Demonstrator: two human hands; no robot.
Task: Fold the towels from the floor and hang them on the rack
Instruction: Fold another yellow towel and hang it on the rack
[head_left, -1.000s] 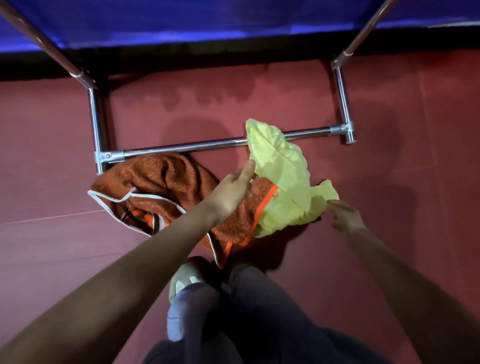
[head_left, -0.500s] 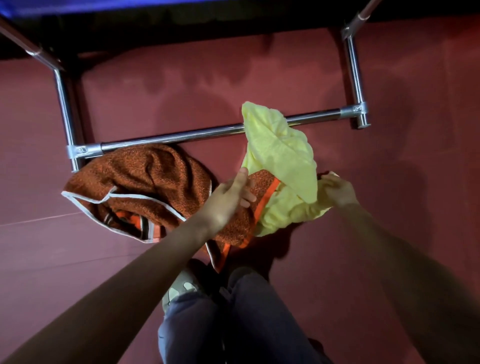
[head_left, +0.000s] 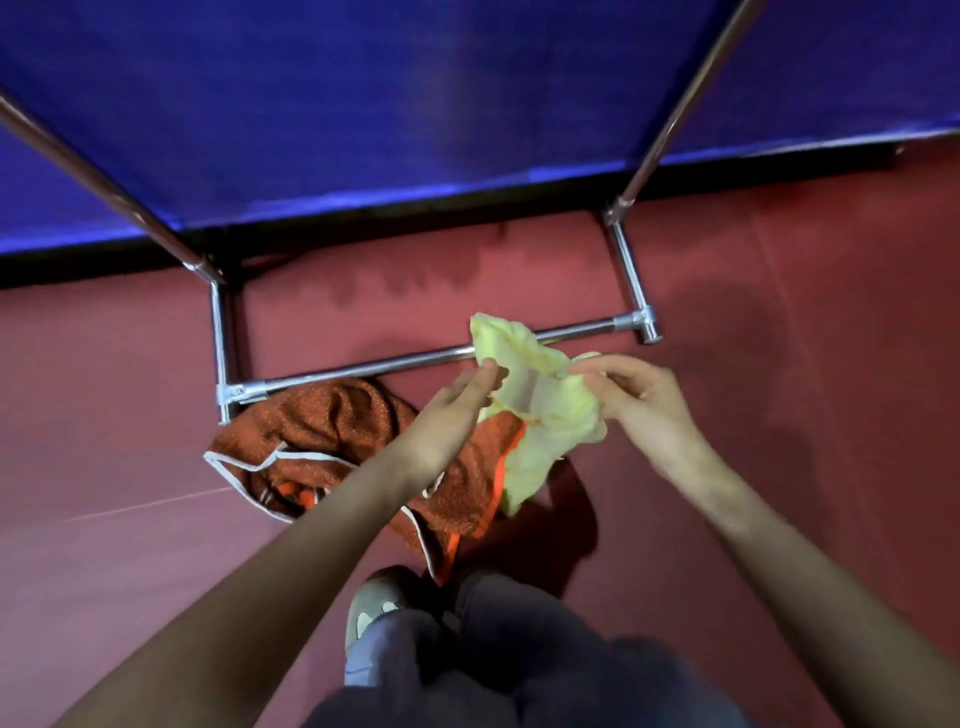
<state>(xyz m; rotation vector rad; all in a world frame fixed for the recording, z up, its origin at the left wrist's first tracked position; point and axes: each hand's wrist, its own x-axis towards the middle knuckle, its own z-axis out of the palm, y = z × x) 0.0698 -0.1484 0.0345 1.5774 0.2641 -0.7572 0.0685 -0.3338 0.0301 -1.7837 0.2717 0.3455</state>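
Note:
A pale yellow towel (head_left: 545, 410) hangs bunched between my hands, lifted above the floor. My right hand (head_left: 639, 400) grips its right edge with curled fingers. My left hand (head_left: 457, 410) pinches its left edge with thumb and fingertips. Below and to the left, an orange towel (head_left: 332, 431) with white trim lies crumpled on the red floor, partly under my left forearm. The metal rack's base bar (head_left: 363, 370) runs behind both towels, and the yellow towel's top covers part of it.
The rack's two slanted metal poles (head_left: 675, 119) rise past a blue cloth (head_left: 415, 93) hung above the floor. My shoe (head_left: 371, 608) and trouser legs stand just below the orange towel. Bare red floor (head_left: 805, 312) spreads to both sides.
Both hands have taken hold of the yellow towel and raised it off the floor. The view has tilted up, showing more of the blue cloth.

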